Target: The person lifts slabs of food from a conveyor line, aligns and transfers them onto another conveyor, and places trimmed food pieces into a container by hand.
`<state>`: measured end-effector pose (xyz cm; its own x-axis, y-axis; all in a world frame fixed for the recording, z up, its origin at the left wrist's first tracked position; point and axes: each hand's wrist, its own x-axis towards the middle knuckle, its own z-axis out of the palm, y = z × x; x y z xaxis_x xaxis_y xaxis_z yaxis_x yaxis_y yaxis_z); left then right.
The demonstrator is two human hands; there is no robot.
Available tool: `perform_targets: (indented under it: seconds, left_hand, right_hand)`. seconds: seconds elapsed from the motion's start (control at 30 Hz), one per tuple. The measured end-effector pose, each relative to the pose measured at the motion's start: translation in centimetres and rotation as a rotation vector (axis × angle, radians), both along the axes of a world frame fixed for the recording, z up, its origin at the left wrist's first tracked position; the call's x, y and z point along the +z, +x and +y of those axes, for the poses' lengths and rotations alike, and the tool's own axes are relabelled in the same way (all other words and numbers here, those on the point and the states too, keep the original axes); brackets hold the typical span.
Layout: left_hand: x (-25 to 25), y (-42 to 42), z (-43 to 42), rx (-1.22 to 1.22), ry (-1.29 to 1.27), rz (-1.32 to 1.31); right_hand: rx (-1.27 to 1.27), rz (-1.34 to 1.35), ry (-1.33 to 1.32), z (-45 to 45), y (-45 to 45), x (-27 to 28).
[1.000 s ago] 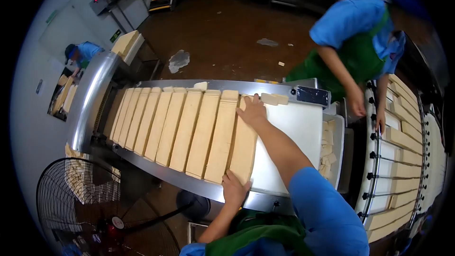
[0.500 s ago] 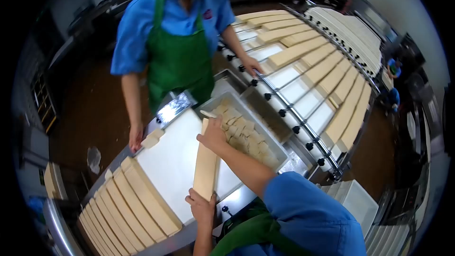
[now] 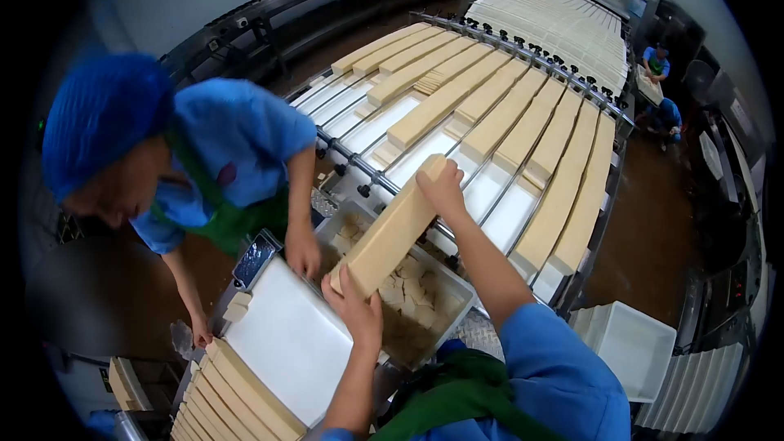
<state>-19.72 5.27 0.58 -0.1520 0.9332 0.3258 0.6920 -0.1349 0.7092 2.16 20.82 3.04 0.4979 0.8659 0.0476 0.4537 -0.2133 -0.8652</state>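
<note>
A long, pale cream bar [image 3: 392,233], which looks like a stack of thin square sheets, is held between my two hands. It slants above a grey tub [image 3: 467,298] of broken pale pieces. My left hand [image 3: 357,310] closes on its near lower end. At the far upper end, my right hand [image 3: 442,189] grips it near the conveyor's rail. Similar bars [image 3: 490,131] lie in lanes on the white conveyor [image 3: 505,196]. More of them [image 3: 241,392] stand side by side on the white work surface [image 3: 286,327] at lower left.
A co-worker [image 3: 220,163] in a blue cap and green apron leans in at the left, hands near the work surface and tub. A metal rail with black knobs [image 3: 364,190] edges the conveyor. White trays [image 3: 629,351] stand at right. Other people [image 3: 656,65] are farther back.
My hands have lifted the bar from the white surface and moved it up and right over the tub. The view has turned toward the conveyor. The co-worker has bent down.
</note>
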Motion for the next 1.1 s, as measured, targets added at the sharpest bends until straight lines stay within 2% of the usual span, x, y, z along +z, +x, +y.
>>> perform_targets:
  seconds: [0.1,0.2,0.27,0.33,0.37,0.4,0.43,0.6,0.73,0.83,0.9,0.93,1.0,1.03,1.1]
  left_hand:
    - [0.8,1.7,4.0,-0.014,0.089,0.05]
    - [1.1,2.3,8.4,-0.026,0.136,0.084]
    - [1.7,2.5,11.1,-0.127,0.126,0.054]
    - [1.7,2.0,13.7,-0.14,0.115,0.099]
    - [1.1,1.4,15.2,-0.226,0.047,0.053]
    - [0.4,0.7,16.4,-0.311,-0.021,0.005]
    - [-0.2,0.2,17.3,-0.372,-0.128,-0.167]
    - [-2.0,0.1,18.7,-0.461,-0.257,-0.395]
    - [-2.5,0.9,19.5,-0.475,-0.304,-0.594]
    - [-3.3,2.2,20.4,-0.498,-0.303,-0.504]
    - [-4.0,3.1,20.9,-0.505,-0.274,-0.488]
    - [-4.2,3.8,21.2,-0.509,-0.247,-0.476]
    - [-4.5,5.1,21.9,-0.52,-0.278,-0.5]
    - [-4.4,6.1,22.2,-0.523,-0.286,-0.478]
    - [-4.5,7.6,22.7,-0.495,-0.279,-0.393]
  right_hand:
    - [0.012,0.103,-0.062,4.6,2.5,-0.1]
    - [-0.017,0.074,-0.113,9.2,3.9,-0.6]
    - [0.0,-0.013,-0.149,11.3,5.1,-0.8]
    - [0.126,-0.374,-0.419,13.7,7.1,-2.0]
    - [0.15,-0.48,-0.449,14.5,7.8,-3.3]
    - [0.161,-0.474,-0.448,15.5,8.8,-4.4]
    - [0.173,-0.48,-0.452,16.0,9.5,-4.2]
    - [0.249,-0.461,-0.514,17.4,11.1,-3.5]
    - [0.261,-0.587,-0.482,17.5,11.5,-3.5]
    - [0.18,-0.51,-0.518,18.2,12.2,-3.5]
    - [0.078,-0.703,-0.532,18.8,12.7,-4.6]
    - [0.073,-0.703,-0.532,18.9,12.8,-5.0]
    - [-0.01,-0.744,-0.323,18.7,12.8,-6.0]
    - [-0.013,-0.746,-0.326,18.1,12.3,-5.5]
    - [0.172,-0.686,-0.142,16.2,9.8,-3.4]
